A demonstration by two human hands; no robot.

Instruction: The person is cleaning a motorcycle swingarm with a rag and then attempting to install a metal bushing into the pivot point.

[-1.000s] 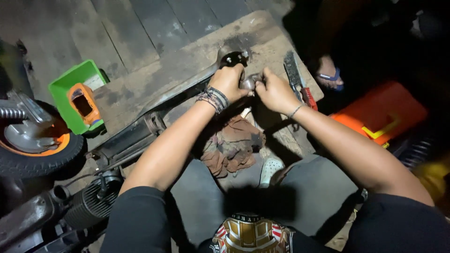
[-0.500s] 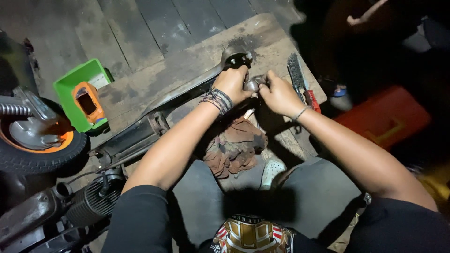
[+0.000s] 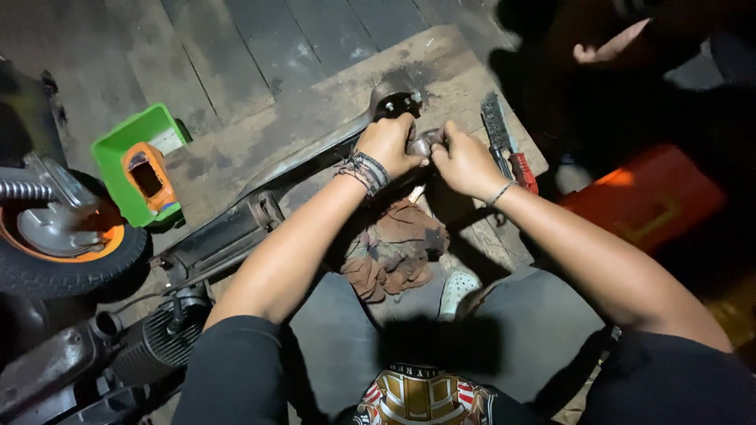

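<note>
My left hand [image 3: 390,143] and my right hand [image 3: 465,163] meet over a small grey metal part [image 3: 423,143], both gripping it from opposite sides. The part sits near the round end [image 3: 391,102] of a long dark metal arm [image 3: 260,201] that runs diagonally across a worn wooden board [image 3: 331,94]. Braided bands circle my left wrist and a thin bracelet my right. Most of the small part is hidden by my fingers.
A wire brush with a red handle [image 3: 504,138] lies right of my hands. A brown rag [image 3: 394,248] is below them. A green tray [image 3: 138,161] holding an orange piece, a tyre with an orange rim [image 3: 67,252], an engine [image 3: 150,346] and an orange case [image 3: 642,205] surround me. Another person's foot [image 3: 606,47] is top right.
The view has shifted slightly. My hands stay clasped on the small part with only minor finger movement. The other person's foot has moved up toward the top right.
</note>
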